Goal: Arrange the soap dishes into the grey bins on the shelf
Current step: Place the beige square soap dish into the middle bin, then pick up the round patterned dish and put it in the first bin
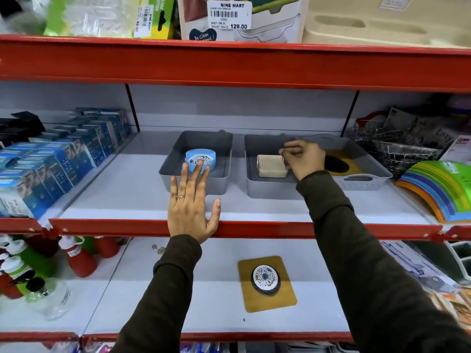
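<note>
Resting in the left grey bin (224,159), a blue dish (200,160) is overlapped by the fingertips of the flat, spread, empty left hand (192,200). Right of that bin, a beige dish (271,166) is pinched by the right hand (303,157) inside a second bin (267,188). Below, a mat-mounted dish (266,280) is seen.

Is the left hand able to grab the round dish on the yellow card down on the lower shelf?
Probably yes. The left hand is open and holds nothing, spread flat by the blue soap dish. The round dish on the yellow card lies alone on the lower shelf, with nothing over it.
</note>
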A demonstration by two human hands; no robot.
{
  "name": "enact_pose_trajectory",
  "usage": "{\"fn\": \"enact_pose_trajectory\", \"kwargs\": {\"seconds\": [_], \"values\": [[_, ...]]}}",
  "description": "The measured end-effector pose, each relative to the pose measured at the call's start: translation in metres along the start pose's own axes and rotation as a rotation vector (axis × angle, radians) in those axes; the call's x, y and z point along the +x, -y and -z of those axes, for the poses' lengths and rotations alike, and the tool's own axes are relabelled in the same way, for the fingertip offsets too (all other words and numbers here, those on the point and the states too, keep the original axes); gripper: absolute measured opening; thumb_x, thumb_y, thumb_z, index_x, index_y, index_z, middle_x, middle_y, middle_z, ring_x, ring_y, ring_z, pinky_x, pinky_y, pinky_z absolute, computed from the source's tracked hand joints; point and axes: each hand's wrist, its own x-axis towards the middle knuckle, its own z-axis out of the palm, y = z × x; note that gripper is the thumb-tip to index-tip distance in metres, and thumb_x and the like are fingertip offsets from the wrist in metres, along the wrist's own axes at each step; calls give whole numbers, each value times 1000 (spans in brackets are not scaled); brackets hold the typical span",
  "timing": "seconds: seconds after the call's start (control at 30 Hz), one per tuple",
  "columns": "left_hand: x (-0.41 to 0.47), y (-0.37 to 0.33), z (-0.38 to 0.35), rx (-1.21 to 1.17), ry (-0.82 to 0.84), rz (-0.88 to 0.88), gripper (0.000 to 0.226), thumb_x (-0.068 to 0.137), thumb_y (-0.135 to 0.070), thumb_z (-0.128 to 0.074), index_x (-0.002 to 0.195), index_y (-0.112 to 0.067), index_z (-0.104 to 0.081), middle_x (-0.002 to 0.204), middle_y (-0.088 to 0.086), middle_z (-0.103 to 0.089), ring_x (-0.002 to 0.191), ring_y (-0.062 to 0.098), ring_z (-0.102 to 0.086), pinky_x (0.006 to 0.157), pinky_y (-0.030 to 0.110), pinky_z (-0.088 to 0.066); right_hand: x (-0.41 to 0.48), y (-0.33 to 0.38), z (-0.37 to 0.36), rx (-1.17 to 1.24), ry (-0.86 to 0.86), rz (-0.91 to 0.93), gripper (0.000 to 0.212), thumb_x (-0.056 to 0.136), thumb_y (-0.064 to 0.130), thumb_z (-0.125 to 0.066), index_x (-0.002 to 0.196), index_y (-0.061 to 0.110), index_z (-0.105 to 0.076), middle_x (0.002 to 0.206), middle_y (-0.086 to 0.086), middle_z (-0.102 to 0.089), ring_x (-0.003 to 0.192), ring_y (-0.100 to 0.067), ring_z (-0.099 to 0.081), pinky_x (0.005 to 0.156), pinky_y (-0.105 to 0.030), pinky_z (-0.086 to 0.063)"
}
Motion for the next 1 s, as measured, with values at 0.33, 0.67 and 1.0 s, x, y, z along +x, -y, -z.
{"fn": "enact_pose_trajectory", "kwargs": {"seconds": [0.33,0.67,1.0], "values": [[-2,0,-3,37,-24,-9,76,94,-53,-26,158,-12,-20,165,11,-19,155,20,10,127,39,7,-188,-29,10,204,-209,407,4,90,21,-61,90,19,-65,77,5,-61,62,-11,-55,52,-16,-43],[1,2,-11,42,-67,-12,78,93,-54,-28,158,-12,-18,165,10,-19,154,20,6,126,37,8,-223,-193,-69,-358,295,-292,33,89,38,-60,115,18,-65,112,-6,-64,103,-21,-61,89,-26,-48],[2,2,-10,43,-103,-44,78,92,-51,-33,157,-9,-21,164,11,-24,154,27,-7,127,41,4,-213,-231,-112,-802,455,-624,79,72,66,-66,128,12,-49,123,-8,-42,119,-28,-42,93,-40,-51]]}}
